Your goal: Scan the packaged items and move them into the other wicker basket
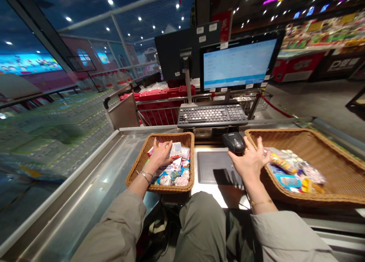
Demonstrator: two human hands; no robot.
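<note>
My left hand (162,154) is over the smaller wicker basket (192,155), fingers spread above packets and a white-and-red package (175,151); nothing is gripped in it. A black handheld scanner (234,142) is at my right hand (251,157), against the thumb side of the palm, with several fingers stretched out and apart. How firmly it is held cannot be made out. Just right of that hand stands the larger wicker basket (330,151), with a blue packet (288,181) and other colourful packets at its left end.
Between the baskets lies a grey flat pad (212,165) on a lit white surface. Behind are a keyboard (212,114) and a lit monitor (238,64). A metal counter (94,186) runs along the left. Shopping carts with red crates (162,96) stand beyond.
</note>
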